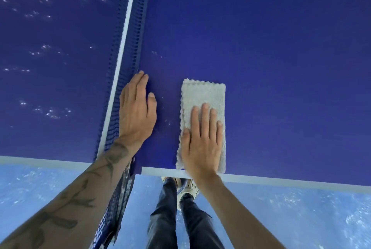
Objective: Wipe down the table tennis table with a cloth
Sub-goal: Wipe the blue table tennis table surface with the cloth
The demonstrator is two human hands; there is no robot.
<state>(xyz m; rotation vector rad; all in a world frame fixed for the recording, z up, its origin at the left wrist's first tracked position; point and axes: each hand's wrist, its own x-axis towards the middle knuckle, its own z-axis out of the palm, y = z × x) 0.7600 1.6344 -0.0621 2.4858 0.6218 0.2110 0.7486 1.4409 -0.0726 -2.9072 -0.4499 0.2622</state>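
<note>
The dark blue table tennis table (281, 68) fills most of the view, with a white line along its near edge. A folded pale grey cloth (203, 96) lies flat on the table close to that edge. My right hand (202, 140) presses flat on the cloth's near half, fingers spread and pointing away from me. My left hand (136, 108) rests flat on the bare table surface beside the net, left of the cloth and apart from it, holding nothing.
The blue net (128, 44) with its white top band runs away from me at left of centre, and its end hangs over the table's edge. White specks dot the table half left of the net. Below the edge are my legs, my shoes and light blue floor (301, 218).
</note>
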